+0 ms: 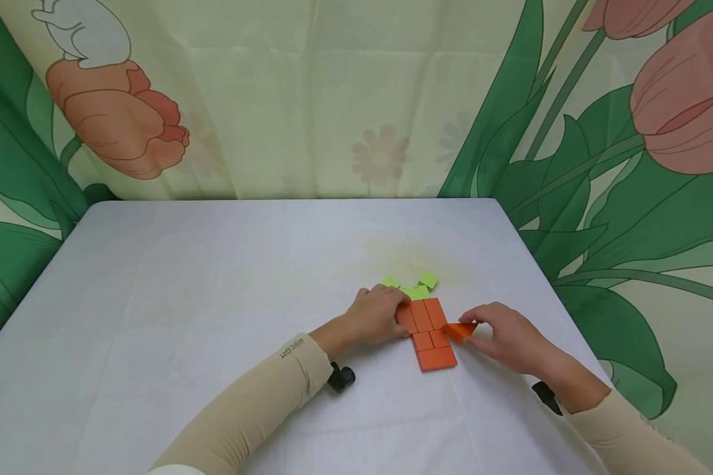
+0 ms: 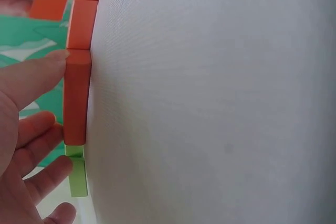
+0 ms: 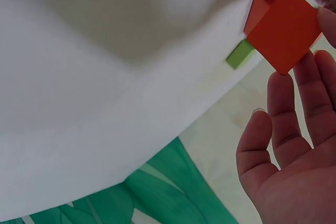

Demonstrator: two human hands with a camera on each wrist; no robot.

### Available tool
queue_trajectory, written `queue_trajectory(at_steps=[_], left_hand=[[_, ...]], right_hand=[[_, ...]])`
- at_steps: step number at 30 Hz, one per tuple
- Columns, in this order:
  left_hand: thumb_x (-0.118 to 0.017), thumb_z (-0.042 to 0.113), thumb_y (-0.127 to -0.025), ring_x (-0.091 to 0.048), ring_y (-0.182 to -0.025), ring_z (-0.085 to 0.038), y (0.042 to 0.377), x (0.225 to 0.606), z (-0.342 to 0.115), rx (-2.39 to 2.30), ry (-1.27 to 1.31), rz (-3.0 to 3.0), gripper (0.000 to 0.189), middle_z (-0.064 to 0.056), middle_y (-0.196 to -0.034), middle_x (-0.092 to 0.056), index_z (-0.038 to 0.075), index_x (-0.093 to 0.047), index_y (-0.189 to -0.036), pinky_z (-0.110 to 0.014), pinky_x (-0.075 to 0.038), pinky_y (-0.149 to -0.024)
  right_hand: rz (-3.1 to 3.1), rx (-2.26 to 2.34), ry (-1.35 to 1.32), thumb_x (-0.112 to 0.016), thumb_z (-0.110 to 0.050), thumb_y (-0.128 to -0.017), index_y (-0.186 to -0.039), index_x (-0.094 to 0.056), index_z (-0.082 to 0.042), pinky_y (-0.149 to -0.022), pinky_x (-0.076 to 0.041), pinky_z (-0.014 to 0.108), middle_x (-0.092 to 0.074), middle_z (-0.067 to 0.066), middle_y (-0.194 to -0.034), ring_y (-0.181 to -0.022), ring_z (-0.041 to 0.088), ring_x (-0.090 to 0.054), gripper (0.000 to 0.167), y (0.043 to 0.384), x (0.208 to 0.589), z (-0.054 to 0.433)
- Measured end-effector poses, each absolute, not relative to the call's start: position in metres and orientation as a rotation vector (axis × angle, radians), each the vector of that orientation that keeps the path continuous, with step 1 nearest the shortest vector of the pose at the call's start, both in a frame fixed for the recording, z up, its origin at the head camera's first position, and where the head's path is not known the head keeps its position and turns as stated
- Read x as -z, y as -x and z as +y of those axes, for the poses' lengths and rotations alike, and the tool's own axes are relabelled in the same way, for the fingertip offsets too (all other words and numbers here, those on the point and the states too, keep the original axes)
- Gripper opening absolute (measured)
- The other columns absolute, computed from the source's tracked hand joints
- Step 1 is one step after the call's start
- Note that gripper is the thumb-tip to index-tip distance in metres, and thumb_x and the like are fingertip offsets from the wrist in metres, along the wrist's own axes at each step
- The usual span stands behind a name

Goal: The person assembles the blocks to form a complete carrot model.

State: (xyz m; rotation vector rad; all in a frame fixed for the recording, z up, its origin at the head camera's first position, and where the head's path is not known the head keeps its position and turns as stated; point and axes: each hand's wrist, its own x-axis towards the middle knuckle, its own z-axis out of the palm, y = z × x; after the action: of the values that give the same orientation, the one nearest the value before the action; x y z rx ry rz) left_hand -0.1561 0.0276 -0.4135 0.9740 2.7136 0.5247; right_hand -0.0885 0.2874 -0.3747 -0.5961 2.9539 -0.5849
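Several flat orange blocks (image 1: pixel 436 359) lie fitted together on the white-covered table, with green blocks (image 1: pixel 417 291) at their far end. My left hand (image 1: pixel 377 315) rests along the left side of the orange group. In the left wrist view its thumb (image 2: pixel 44 74) touches one end of a long orange block (image 2: pixel 77 98), and its other fingers spread loosely near the green end. To the right of the group, my right hand (image 1: pixel 508 333) pinches a loose orange block (image 3: pixel 286 31) by its edges. That block is tilted, one corner close to the group's right side.
The white tablecloth (image 1: pixel 214 277) runs to a far edge against a printed curtain (image 1: pixel 285 99) with tulips and leaves. Dark wrist cameras (image 1: pixel 341 378) sit under both sleeves. Another green block (image 1: pixel 428 281) lies at an angle behind the group.
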Motion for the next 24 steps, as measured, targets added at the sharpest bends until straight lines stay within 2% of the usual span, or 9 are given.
queue_trajectory(at_steps=[10, 24], left_hand=[[-0.073, 0.043, -0.091, -0.046, -0.128, -0.02, 0.157, 0.414, 0.028, -0.524, -0.968, 2.713, 0.055, 0.0, -0.139, -0.056, 0.015, -0.058, -0.137, -0.042, -0.037, -0.096], [-0.073, 0.044, -0.091, -0.047, -0.127, -0.02, 0.157, 0.413, 0.029, -0.515, -0.964, 2.719, 0.055, 0.001, -0.139, -0.056, 0.016, -0.059, -0.137, -0.042, -0.038, -0.096]], right_hand=[[2.921, 0.581, 0.613, -0.079, -0.009, -0.084, -0.108, -0.072, -0.015, -0.084, -0.052, 0.042, -0.064, -0.009, -0.103, -0.097, 0.018, -0.059, 0.026, 0.06, 0.376, 0.279], [2.846, 0.552, 0.669, -0.081, -0.014, -0.083, -0.107, -0.072, -0.017, -0.082, -0.052, 0.038, -0.062, -0.013, -0.1, -0.093, 0.013, -0.057, 0.025, 0.049, 0.375, 0.274]])
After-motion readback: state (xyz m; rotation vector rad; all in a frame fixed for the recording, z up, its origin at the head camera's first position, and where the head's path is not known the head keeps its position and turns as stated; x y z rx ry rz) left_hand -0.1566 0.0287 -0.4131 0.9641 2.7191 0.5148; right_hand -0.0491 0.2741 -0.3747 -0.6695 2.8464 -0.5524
